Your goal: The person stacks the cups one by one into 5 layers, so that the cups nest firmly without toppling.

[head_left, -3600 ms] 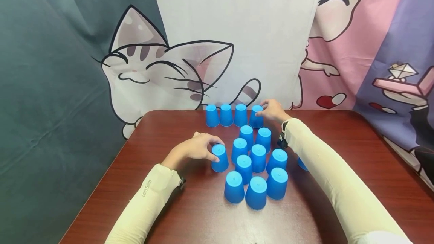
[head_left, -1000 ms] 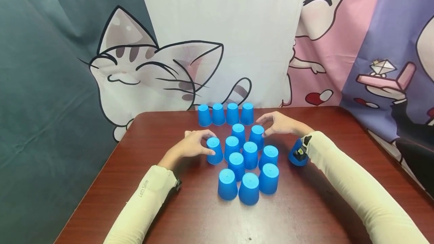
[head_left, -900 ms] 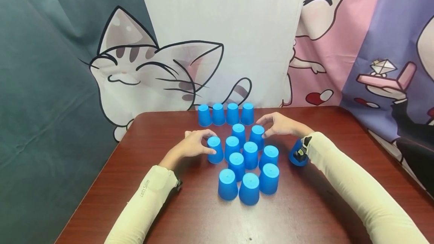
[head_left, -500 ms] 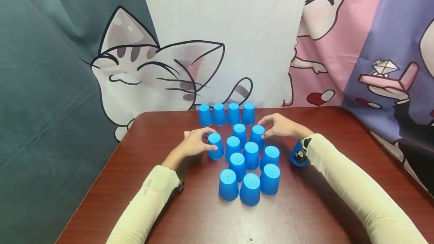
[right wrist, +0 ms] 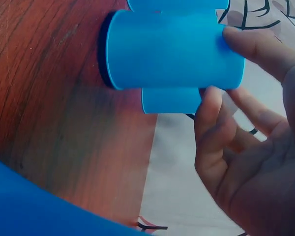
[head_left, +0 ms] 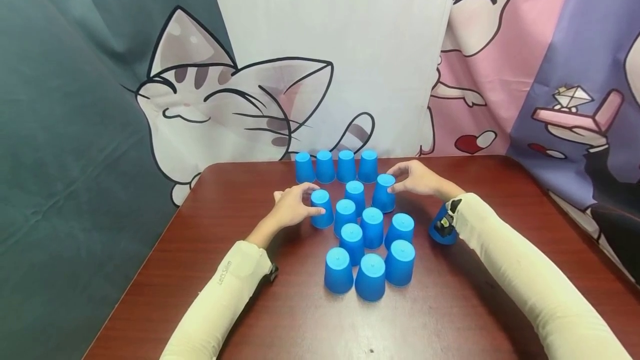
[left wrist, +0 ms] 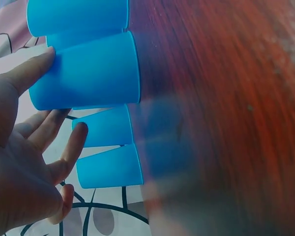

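My left hand (head_left: 291, 208) pinches an upside-down blue cup (head_left: 321, 210) at the left side of the group, thumb in front and fingers behind. In the left wrist view the thumb lies on the wall of this cup (left wrist: 86, 73) near its base, and its rim is at the tabletop. Farther back, my right hand (head_left: 420, 178) holds another inverted blue cup (head_left: 383, 194) by its upper part. The right wrist view has thumb and fingers on either side of that cup (right wrist: 172, 51), with a dark band along its rim, close over the table.
Behind the hands stands a row of several inverted cups (head_left: 325, 168). Between and in front of them, more cups (head_left: 370, 279) are grouped closely on the brown table (head_left: 280, 315). One cup (head_left: 440, 235) sits partly behind my right wrist. A printed cloth (head_left: 340, 26) hangs beyond the table.
My right hand has left the right end of the back row and taken a nearer cup, which has just shifted back and slightly right. The left hand's cup has also slid back.
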Tool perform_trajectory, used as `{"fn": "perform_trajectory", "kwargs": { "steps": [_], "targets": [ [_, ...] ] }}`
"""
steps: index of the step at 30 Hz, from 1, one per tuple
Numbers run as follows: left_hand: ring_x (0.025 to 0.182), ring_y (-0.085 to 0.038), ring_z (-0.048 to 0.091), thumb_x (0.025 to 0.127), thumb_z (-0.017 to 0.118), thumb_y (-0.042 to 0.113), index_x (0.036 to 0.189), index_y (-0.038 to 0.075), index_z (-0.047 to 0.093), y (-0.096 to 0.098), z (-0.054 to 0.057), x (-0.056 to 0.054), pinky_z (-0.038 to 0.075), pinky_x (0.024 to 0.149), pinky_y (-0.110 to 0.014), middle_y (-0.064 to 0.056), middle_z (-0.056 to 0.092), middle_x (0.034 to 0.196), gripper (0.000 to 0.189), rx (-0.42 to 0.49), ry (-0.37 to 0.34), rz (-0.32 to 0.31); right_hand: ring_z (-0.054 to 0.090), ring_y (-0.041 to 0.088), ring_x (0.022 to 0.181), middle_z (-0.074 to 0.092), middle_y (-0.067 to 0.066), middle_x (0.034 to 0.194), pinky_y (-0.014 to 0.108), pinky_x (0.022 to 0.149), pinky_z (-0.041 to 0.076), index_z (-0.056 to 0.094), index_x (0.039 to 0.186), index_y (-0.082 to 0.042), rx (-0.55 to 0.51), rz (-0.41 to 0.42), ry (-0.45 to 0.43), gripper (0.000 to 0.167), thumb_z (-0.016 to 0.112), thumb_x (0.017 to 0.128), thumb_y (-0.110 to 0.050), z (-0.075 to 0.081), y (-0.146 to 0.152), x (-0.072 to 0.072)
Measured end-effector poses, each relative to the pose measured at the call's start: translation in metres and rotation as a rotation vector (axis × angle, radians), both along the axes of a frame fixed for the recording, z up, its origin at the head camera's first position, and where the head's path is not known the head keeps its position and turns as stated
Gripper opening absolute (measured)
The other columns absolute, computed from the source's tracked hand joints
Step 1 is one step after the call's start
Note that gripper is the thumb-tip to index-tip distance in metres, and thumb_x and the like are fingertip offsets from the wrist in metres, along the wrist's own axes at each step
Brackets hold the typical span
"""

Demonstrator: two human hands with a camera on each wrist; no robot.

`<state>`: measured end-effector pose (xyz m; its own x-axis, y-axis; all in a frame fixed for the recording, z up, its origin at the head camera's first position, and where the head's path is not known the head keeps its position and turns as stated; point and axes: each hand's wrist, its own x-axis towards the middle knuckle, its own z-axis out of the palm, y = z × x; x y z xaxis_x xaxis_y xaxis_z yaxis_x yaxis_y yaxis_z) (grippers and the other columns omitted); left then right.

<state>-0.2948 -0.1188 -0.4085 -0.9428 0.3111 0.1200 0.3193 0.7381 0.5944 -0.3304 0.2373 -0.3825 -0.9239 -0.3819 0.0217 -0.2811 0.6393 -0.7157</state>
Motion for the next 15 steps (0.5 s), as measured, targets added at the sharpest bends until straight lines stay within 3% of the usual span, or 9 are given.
{"fn": "perform_trajectory", "kwargs": {
  "steps": [15],
  "targets": [
    [0.106,-0.021,0.061,0.081,0.081,0.042,0.129,0.018,0.061,0.008,-0.004,-0.007,0.028,0.092,-0.054,-0.004,0.069,0.114,0.057,0.069,-0.013,0.070,0.054,0.046,0.121,0.057,0.029,0.131,0.054,0.097,0.048,0.054,0.133,0.003,0.004,-0.234,-0.037,0.054,0.073,0.091,-0.025,0.005,0.007,-0.018]
  ]
}}
